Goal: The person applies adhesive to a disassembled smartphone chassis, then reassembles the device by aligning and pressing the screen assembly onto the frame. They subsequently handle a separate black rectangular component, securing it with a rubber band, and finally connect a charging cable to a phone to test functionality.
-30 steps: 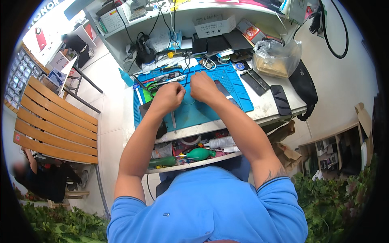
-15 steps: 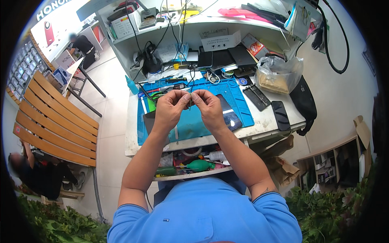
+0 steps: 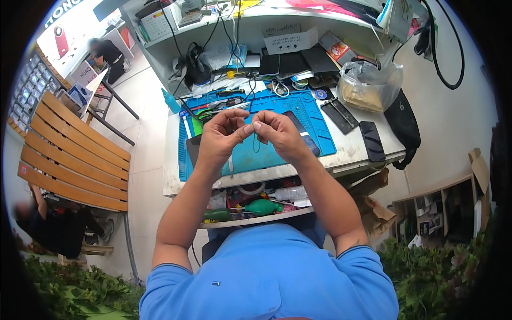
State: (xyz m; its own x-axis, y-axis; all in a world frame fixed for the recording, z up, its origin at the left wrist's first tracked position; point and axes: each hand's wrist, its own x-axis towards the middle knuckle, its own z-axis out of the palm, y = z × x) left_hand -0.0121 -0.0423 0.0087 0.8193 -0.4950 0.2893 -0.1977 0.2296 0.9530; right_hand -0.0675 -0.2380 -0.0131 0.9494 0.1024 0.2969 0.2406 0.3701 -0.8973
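Note:
My left hand [image 3: 225, 137] and my right hand [image 3: 278, 140] meet over the blue work mat [image 3: 250, 162], pinching a thin greenish cord [image 3: 256, 147] that hangs in a small loop. My other left fingers curl loosely above the pinch. A dark phone or tablet [image 3: 310, 140] lies beside my right hand, a dark flat item [image 3: 193, 150] by my left wrist. Scissors and pliers [image 3: 207, 114] lie at the mat's back left, near a turquoise bottle [image 3: 170, 102].
A phone [image 3: 372, 141], an opened device [image 3: 340, 116] and a plastic bag [image 3: 369, 88] occupy the desk's right. A cluttered shelf [image 3: 176, 37] stands behind, an open drawer [image 3: 250, 218] below. A slatted bench [image 3: 74, 160] is left; two people [image 3: 109, 58] [image 3: 48, 229] are nearby.
My hands came together over the mat and turned, thumbs inward. Since the last earlier frame, my left upper fingers have lifted slightly and the cord's loop hangs visibly below.

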